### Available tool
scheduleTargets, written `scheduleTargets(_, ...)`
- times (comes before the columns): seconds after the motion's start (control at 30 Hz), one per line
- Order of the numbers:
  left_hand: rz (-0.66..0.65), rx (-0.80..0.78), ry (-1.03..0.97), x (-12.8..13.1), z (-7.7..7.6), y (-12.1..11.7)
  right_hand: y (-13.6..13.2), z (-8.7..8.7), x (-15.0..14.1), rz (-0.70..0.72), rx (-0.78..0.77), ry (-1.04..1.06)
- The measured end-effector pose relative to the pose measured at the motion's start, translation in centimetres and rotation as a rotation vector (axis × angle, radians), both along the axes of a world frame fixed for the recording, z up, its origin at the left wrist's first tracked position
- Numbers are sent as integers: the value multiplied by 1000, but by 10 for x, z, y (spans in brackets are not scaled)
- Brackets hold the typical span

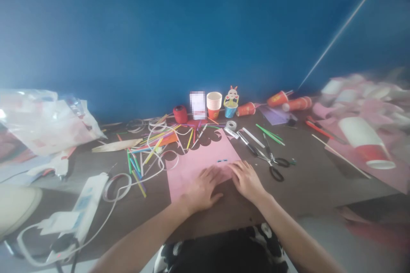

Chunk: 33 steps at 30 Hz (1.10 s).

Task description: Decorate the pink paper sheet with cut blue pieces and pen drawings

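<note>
A sheet of pink paper [198, 160] lies on the dark table, its far edge cut in scallops. My left hand [205, 185] rests flat on its near part, fingers stretched forward and thumb apart. At the sheet's right edge, my right hand [246, 179] lays its extended fingertips on the paper; its thumb is mostly hidden. Just beyond the fingertips is a small dark-blue piece [222, 161], too small to name. Scissors [272, 164] with black handles lie right of the sheet, near a roll of tape [231, 125].
Coloured sticks [141, 170] and a white cable [156, 173] lie at left, beside a power strip [86, 200] and a glue gun [57, 165]. Stacked paper cups [214, 104], a phone [197, 106] and a rabbit-decorated blue cup [231, 108] stand behind. A white-and-red cup [365, 140] lies right.
</note>
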State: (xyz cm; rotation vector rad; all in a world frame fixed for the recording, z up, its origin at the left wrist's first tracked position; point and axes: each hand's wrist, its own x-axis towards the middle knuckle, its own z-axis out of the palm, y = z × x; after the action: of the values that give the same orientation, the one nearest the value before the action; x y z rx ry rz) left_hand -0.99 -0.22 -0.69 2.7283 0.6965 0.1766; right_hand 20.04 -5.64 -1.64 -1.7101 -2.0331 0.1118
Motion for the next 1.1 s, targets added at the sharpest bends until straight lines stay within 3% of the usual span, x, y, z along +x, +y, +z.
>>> scheduleTargets(0.17, -33, -19, 43, 3, 4, 0, 0, 3, -1, 21, -11, 25)
scheduleTargets(0.3, -46, -5, 36, 4, 3, 0, -1, -1, 3, -26, 68, 119)
scheduleTargets(0.5, -50, 84, -53, 1, -2, 2, -20, -12, 59, -448, 247, 168)
scheduleTargets(0.67, -64, 93, -152, 0, -7, 3, -42, -17, 112, -691, 54, -77)
scheduleTargets(0.83, 9, 84, -219, -1, -12, 0, -49, -15, 124, -675, -157, -190)
scheduleTargets(1.1, 35, 61, -206, 0, -13, 1, -63, 3, 130, -632, -458, -49)
